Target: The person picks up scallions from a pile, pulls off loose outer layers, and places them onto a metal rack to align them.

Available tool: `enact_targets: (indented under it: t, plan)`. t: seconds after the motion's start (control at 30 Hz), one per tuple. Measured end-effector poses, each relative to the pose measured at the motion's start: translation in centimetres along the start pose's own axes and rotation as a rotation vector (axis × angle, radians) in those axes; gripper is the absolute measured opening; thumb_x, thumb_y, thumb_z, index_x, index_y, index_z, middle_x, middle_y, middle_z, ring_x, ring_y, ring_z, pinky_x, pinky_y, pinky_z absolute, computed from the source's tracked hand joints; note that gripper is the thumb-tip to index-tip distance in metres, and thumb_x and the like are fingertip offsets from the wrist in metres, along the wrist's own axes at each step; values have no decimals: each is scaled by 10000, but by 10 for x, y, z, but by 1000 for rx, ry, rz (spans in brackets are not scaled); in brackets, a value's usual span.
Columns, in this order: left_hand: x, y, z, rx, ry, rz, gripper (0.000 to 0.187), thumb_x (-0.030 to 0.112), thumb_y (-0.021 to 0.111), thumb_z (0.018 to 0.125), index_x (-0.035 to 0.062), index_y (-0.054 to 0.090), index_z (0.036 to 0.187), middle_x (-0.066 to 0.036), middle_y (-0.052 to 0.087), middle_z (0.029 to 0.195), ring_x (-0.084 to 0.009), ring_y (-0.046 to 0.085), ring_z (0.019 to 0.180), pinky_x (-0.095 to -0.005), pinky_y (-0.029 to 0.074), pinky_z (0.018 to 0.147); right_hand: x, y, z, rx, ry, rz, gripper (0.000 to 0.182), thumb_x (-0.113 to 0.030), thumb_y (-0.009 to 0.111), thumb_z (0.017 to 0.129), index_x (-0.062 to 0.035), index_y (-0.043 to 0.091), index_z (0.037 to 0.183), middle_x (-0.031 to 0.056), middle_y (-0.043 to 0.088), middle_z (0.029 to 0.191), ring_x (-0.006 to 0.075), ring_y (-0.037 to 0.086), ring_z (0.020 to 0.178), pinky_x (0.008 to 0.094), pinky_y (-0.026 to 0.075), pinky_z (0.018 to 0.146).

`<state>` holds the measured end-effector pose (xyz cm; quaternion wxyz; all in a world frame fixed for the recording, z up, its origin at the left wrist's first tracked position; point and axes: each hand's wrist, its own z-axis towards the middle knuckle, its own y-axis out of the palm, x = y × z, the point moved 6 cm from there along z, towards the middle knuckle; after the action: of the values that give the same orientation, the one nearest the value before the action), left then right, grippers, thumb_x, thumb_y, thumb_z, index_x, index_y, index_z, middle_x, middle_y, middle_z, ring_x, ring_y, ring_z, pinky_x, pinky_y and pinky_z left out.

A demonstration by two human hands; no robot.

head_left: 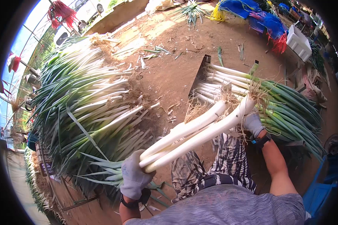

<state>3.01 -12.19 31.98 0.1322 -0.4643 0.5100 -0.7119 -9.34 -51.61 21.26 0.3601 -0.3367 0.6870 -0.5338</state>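
Several long green onions are held in my gloved left hand, whose fingers wrap round them where white stalk meets green leaf. Their rooted ends point up and to the right. My gloved right hand is near those roots, partly behind them; its fingers are mostly hidden. Beyond it, a stack of green onions lies with its white ends against a metal plate. A large heap of green onions fills the left side, roots facing the middle.
Brown dirt floor with scattered leaf scraps lies between the heaps. A white crate stands at the upper right, near blue and red netting. More onions lie at the top. A metal frame is at the lower left.
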Motion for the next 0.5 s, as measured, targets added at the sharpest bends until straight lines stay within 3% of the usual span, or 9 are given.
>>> enact_targets:
  t: [0.03,0.1,0.2,0.27,0.37,0.47,0.5]
  plan:
    - [12,7,-10,-83,-62,-114,486,143,767,596,51,582,1036,-145,650,860,-323,641,782,-382,497,711,-7,24,-13,-72,-132,407,433,-349,602,816,-80,601,1155,129,594,1175,299,522,1117,386,424,919]
    - [32,24,-28,-222,-134,-297,501,170,773,637,32,567,1072,-156,661,895,-293,659,800,-355,509,727,-21,46,-45,-198,-369,869,466,-327,607,835,-65,548,1216,134,550,1233,284,492,1165,386,393,967]
    - [41,51,-50,-340,-181,-542,551,177,797,662,21,546,1126,-98,658,930,-186,623,800,-321,499,744,-133,-43,-98,-352,-697,1010,590,-327,667,860,-7,465,1313,150,473,1349,244,475,1227,384,340,1060]
    - [41,66,-59,-328,-220,-664,552,158,802,659,22,546,1129,-65,644,946,-153,589,805,-304,491,745,-159,-51,-112,-280,-922,1171,530,-260,652,884,0,468,1307,137,507,1306,226,476,1215,356,363,1032]
    - [23,67,-70,-288,-323,-667,533,138,801,657,29,548,1113,-26,603,905,-129,548,794,-287,471,722,-186,-29,-107,-344,-848,1465,451,-259,605,919,6,499,1267,109,548,1228,182,508,1149,320,396,992]
    - [6,60,-87,-225,-388,-627,509,141,801,657,32,549,1085,-19,583,865,-124,535,775,-287,463,707,-189,-19,-86,-284,-600,1776,420,-274,596,925,-2,520,1235,65,589,1105,129,534,1046,293,429,924]
    - [0,58,-92,-204,-394,-604,502,144,801,656,33,549,1075,-16,576,853,-123,531,769,-287,461,702,-188,-28,-78,-256,-555,1789,370,-219,578,938,-3,521,1233,32,603,1034,104,551,953,280,448,866]
